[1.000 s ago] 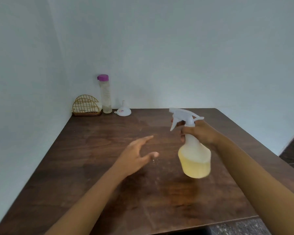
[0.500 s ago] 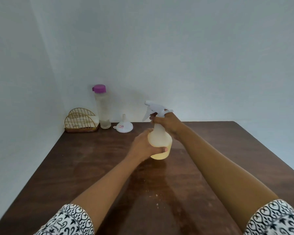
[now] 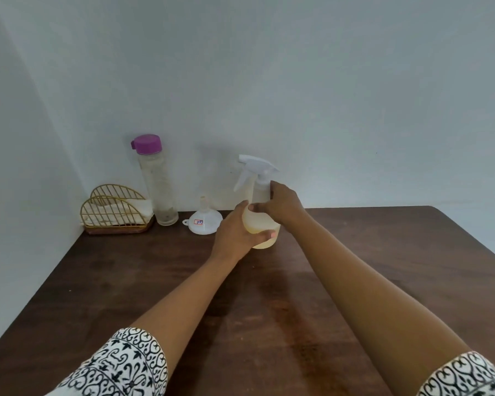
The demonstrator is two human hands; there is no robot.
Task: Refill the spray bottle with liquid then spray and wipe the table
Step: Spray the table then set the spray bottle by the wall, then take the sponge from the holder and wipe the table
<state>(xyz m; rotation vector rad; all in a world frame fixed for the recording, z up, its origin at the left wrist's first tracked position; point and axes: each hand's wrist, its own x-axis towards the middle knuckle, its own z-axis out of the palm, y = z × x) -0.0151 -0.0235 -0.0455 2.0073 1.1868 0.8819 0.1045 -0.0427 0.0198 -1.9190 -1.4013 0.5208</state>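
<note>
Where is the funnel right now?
In the head view, the funnel sits upside down at the back left of the table, near the wall, between the purple-capped bottle and the spray bottle.

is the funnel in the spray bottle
No, the white plastic funnel sits upside down on the dark wooden table, left of the translucent spray bottle.

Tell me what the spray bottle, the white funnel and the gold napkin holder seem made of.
Translucent white spray bottle: likely matte plastic, yellowish liquid showing through. White funnel: semi-glossy plastic, faintly translucent. Gold arched napkin holder: thin metal wire, shiny, on what looks like a wooden base.
</note>
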